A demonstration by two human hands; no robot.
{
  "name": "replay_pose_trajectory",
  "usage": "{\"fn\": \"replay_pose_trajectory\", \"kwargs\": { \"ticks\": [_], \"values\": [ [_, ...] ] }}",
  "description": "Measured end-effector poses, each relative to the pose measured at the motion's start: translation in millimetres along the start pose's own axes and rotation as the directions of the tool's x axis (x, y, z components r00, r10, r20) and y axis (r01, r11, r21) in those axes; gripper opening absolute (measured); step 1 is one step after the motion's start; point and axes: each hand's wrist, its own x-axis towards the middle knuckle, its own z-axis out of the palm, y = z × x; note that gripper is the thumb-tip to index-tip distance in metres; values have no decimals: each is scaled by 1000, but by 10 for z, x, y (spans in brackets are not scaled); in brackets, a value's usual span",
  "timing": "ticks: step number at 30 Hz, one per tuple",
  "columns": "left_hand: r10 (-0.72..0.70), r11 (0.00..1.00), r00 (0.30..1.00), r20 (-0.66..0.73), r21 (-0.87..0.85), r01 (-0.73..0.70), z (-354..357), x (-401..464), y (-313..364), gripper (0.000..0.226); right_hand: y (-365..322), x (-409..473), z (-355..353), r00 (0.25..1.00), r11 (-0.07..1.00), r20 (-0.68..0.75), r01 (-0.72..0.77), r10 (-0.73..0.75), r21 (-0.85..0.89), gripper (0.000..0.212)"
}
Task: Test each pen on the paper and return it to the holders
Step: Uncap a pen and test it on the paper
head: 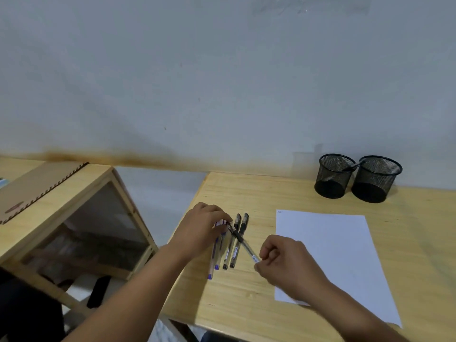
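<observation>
Wooden surface (308, 193), white wall behind. Two black mesh holders at 1 o'clock, touching or nearly so: left holder (333, 176) with one dark pen (351, 167) leaning across its rim toward the right holder (377, 180). White paper (328, 255) lies at 3 o'clock of the hands, a faint mark at its top left corner.

Row of pens (228, 245) lies side by side at centre, caps toward 12 o'clock; count unclear, four or five. One black pen (243, 243) sits crossed over the row, slanting from 10 to 4 o'clock.

Left hand (201, 228): fingers curled down onto the cap end of the crossed pen and the row tops; pinching, it seems. Right hand (283, 260): fingers closed around the lower end of that same pen.

Judgement: pen being uncapped, or lifted, for testing.

Risks:
- Pulling while the left hand rests on the row could scatter the pens; some may roll toward the 9 o'clock edge, which is close.
- Loose cap may drop off the surface.
- Right forearm overlaps the paper's lower left; a drag could shift or crease it.
</observation>
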Motion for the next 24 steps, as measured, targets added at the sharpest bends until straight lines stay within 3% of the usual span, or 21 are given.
{"fn": "replay_pose_trajectory", "kwargs": {
  "ticks": [5, 12, 24],
  "values": [
    [60, 985, 990, -128, -156, -80, 22, 100, 389, 14, 218, -132, -465, 998, 995, -28, 46, -49, -89, 12],
    [190, 942, 960, -206, -238, -238, 200, 223, 937, 13, 325, -86, -766, 981, 973, -132, 116, -144, -199, 10],
    [48, 857, 993, -107, -506, -96, 363, 143, 1247, 11, 391, -107, -814, 978, 996, -187, 90, -93, -25, 6]
  ]
}}
